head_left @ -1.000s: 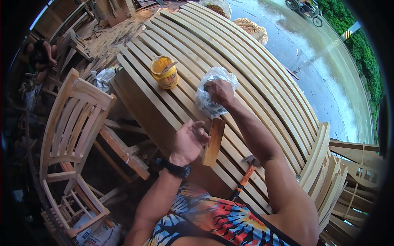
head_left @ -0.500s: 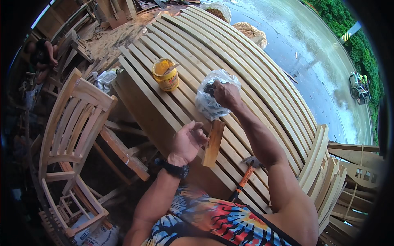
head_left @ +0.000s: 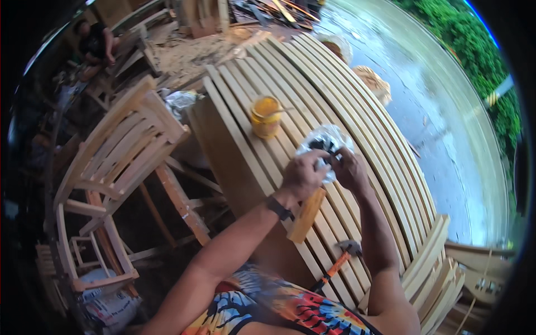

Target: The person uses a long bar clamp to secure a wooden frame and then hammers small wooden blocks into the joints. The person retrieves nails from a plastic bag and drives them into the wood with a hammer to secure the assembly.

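A clear plastic bag (head_left: 322, 133) with small dark pieces inside sits on the row of pale wooden slats. Both of my hands meet at its near edge. My left hand (head_left: 304, 176) reaches in from the left, its fingers bent together beside the bag. Opposite it, my right hand (head_left: 350, 170) pinches with its fingertips at the bag's opening; what lies between the fingers is too small to name. A short wooden block (head_left: 308, 216) rests just below my left hand. Nearer to me lies a claw hammer (head_left: 339, 262) with an orange and black handle.
An open yellow jar (head_left: 266, 118) with a stick in it stands on the slats (head_left: 385, 162) left of the bag. A wooden chair frame (head_left: 120, 151) stands at the left. More cut wood (head_left: 427, 262) is stacked at the right. Another person (head_left: 96, 44) sits far left.
My left hand has moved up and right from beside the wooden block to the bag, joining my right hand. The whole view has shifted, too.
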Motion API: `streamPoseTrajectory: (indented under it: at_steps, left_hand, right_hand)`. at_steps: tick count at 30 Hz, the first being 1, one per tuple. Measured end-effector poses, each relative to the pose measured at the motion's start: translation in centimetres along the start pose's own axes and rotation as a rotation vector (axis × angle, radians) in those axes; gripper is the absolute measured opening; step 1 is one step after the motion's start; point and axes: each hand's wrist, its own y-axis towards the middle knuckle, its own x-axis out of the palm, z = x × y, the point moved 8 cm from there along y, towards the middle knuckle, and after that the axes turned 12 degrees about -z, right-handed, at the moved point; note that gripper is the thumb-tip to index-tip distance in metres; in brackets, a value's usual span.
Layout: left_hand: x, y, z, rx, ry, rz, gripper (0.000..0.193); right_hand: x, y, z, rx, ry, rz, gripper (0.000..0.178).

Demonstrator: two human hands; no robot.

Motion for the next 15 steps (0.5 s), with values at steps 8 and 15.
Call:
streamPoseTrajectory:
  at_steps: [8, 15]
  left_hand:
    - [2.9, 2.8, 1.7, 0.259, 0.67, 0.067, 0.014]
    - [1.1, 4.1, 1.1, 0.241, 0.675, 0.1, 0.017]
  right_hand:
    - [-1.7, -1.3, -2.9, -0.044, -0.141, -0.056, 0.012]
    - [-0.9, 0.7, -3.1, -0.098, -0.258, -0.166, 0.026]
